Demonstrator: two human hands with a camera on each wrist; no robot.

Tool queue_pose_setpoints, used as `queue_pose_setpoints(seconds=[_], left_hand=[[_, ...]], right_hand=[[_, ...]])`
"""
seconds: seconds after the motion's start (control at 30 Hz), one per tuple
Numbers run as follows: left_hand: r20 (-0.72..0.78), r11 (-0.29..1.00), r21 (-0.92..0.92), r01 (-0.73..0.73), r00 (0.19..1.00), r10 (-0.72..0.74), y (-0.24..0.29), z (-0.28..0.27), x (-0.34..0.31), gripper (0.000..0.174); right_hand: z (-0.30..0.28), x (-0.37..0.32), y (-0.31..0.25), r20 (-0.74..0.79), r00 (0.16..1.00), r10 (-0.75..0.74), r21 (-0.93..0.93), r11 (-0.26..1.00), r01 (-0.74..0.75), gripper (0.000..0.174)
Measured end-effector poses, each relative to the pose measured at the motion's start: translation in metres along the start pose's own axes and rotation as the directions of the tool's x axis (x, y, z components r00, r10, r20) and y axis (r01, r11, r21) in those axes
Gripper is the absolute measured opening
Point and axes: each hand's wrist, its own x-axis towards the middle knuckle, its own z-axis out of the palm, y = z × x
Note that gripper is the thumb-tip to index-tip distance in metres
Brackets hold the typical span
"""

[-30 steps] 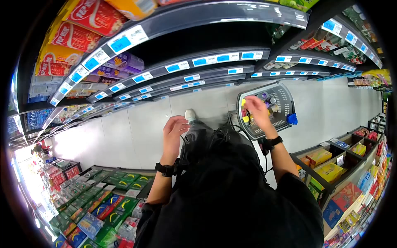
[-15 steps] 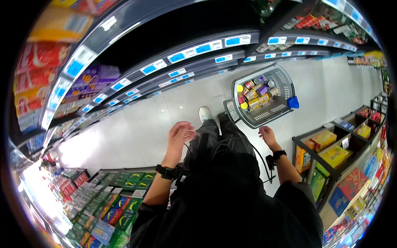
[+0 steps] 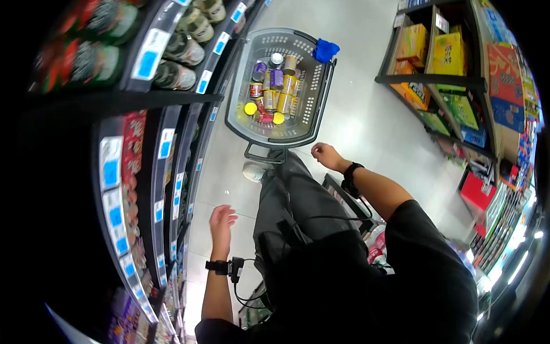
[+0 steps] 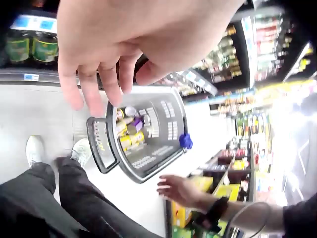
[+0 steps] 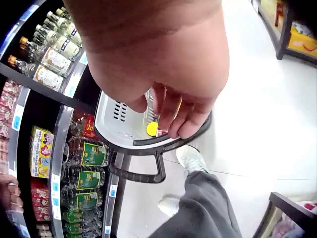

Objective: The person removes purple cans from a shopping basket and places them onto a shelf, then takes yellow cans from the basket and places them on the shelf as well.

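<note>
Grey plastic basket (image 3: 312, 106), loaded with cans (image 3: 275, 92), stood on the aisle floor (image 3: 355, 114) just ahead of the shopper's shoes (image 3: 254, 171) — left hand (image 3: 222, 221) and right hand (image 3: 325, 155) both hung loose, holding nothing. A careless step could catch its handle (image 3: 264, 159), tipping it.

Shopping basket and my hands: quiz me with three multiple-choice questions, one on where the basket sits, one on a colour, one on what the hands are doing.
1. Where is the basket? A on a shelf; B on the floor; C hanging from an arm.
2. What colour is the piece on its far rim? A red; B blue; C green.
3. How are the left hand and right hand? A each holds something; B one grips the basket; C both empty.
Answers: B, it stands on the tiles beyond the shoe; B, it is bright blue; C, the fingers are loose and nothing is in them.
</note>
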Motion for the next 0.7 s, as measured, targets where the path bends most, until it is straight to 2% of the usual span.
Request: queue_pose_setpoints(seconds=[0.03, 0.07, 0.1, 0.13, 0.17, 0.23, 0.27, 0.33, 0.37, 0.4, 0.43, 0.5, 0.57, 0.63, 0.67, 0.7], left_hand=[[0.068, 0.999, 0.045, 0.015, 0.997, -0.019, -0.004, 0.012, 0.021, 0.02], [0.081, 0.997, 0.067, 0.025, 0.996, -0.031, -0.008, 0.023, 0.042, 0.02], [0.151, 0.993, 0.1, -0.058, 0.988, 0.043, -0.01, 0.038, 0.063, 0.02], [0.223, 0.983, 0.124, -0.138, 0.969, 0.108, -0.01, 0.051, 0.081, 0.02], [0.238, 0.982, 0.136, -0.13, 0.967, 0.095, -0.011, 0.062, 0.099, 0.02], [0.336, 0.954, 0.168, -0.249, 0.924, 0.182, -0.007, 0.084, 0.134, 0.02], [0.344, 0.954, 0.181, -0.24, 0.924, 0.167, -0.004, 0.094, 0.149, 0.02], [0.364, 0.936, 0.226, -0.271, 0.914, 0.177, 0.01, 0.113, 0.173, 0.021], [0.368, 0.934, 0.24, -0.265, 0.915, 0.165, 0.019, 0.122, 0.181, 0.021], [0.349, 0.951, 0.232, -0.203, 0.93, 0.113, 0.031, 0.131, 0.19, 0.019], [0.332, 0.964, 0.221, -0.146, 0.941, 0.066, 0.041, 0.14, 0.202, 0.017], [0.355, 0.955, 0.258, -0.149, 0.934, 0.05, 0.043, 0.149, 0.237, 0.019], [0.329, 0.955, 0.286, -0.08, 0.944, -0.019, 0.06, 0.169, 0.27, 0.024], [0.319, 0.97, 0.241, 0.029, 0.942, -0.107, 0.073, 0.188, 0.305, 0.026], [0.316, 0.973, 0.221, 0.061, 0.94, -0.13, 0.077, 0.199, 0.324, 0.027], [0.31, 0.976, 0.198, 0.092, 0.939, -0.151, 0.081, 0.209, 0.344, 0.028]], right_hand=[[0.004, 0.006, -0.003, -0.004, 1.0, 0.021, 0.019, 1.0, -0.021, 0.028], [0.007, 0.014, -0.007, -0.048, 0.998, -0.036, 0.056, 0.998, 0.039, 0.025], [0.006, 0.023, -0.015, -0.099, 0.99, -0.096, 0.082, 0.991, 0.104, 0.023], [0.008, 0.033, -0.016, -0.121, 0.977, -0.176, 0.026, 0.983, 0.18, 0.019], [0.013, 0.041, -0.017, -0.129, 0.979, -0.157, 0.036, 0.986, 0.162, 0.019], [0.017, 0.06, -0.022, -0.131, 0.975, -0.179, -0.018, 0.984, 0.178, 0.019], [0.017, 0.067, -0.023, -0.093, 0.969, -0.228, -0.123, 0.969, 0.216, 0.02], [0.029, 0.089, -0.006, -0.081, 0.962, -0.26, -0.135, 0.959, 0.248, 0.022], [0.036, 0.098, 0.001, -0.068, 0.951, -0.302, -0.157, 0.944, 0.289, 0.023], [0.038, 0.105, 0.003, 0.004, 0.976, -0.216, -0.159, 0.964, 0.214, 0.026], [0.039, 0.113, 0.004, -0.006, 0.976, -0.217, -0.147, 0.966, 0.214, 0.026], [0.042, 0.122, 0.007, 0.031, 0.967, -0.253, -0.206, 0.945, 0.254, 0.028], [0.037, 0.132, 0.007, 0.042, 0.971, -0.234, -0.192, 0.952, 0.237, 0.027], [0.035, 0.137, 0.01, -0.01, 0.995, -0.103, 0.078, 0.992, 0.103, 0.026], [0.034, 0.142, 0.011, -0.013, 1.0, -0.014, 0.132, 0.991, 0.016, 0.027], [0.032, 0.148, 0.011, -0.015, 1.0, -0.012, 0.138, 0.99, 0.014, 0.027]])
